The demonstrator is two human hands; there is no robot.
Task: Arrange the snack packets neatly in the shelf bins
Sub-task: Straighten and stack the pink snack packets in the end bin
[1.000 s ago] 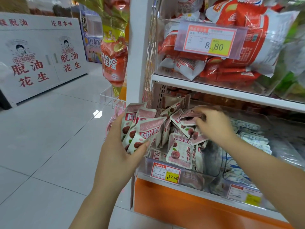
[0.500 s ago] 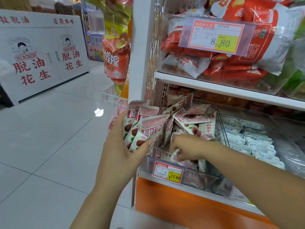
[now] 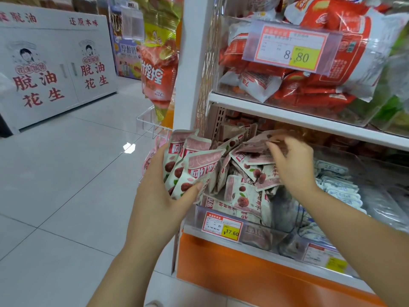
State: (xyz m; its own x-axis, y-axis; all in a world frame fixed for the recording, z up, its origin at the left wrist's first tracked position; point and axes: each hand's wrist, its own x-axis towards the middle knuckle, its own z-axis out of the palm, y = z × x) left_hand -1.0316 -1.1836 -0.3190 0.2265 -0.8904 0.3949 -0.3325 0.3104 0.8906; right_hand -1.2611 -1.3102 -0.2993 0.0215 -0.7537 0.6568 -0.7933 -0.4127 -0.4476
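Note:
My left hand (image 3: 158,196) grips a fanned stack of pink-and-white snack packets (image 3: 190,165) upright at the left edge of a clear shelf bin (image 3: 254,237). More of the same packets (image 3: 245,196) lie jumbled in that bin. My right hand (image 3: 292,165) reaches over the pile, and its curled fingers pinch a packet (image 3: 261,144) at the top back of the heap.
A neighbouring bin holds blue-and-white packets (image 3: 338,187). The shelf above (image 3: 287,111) carries red-and-white bags behind an 8.80 price tag (image 3: 292,48). A 17.60 tag (image 3: 223,226) hangs on the bin front. A white post (image 3: 190,69), hanging bags and a tiled aisle floor are on the left.
My right hand rose from the front of the pile to its top back and now pinches a packet there. My left hand keeps holding its stack in place.

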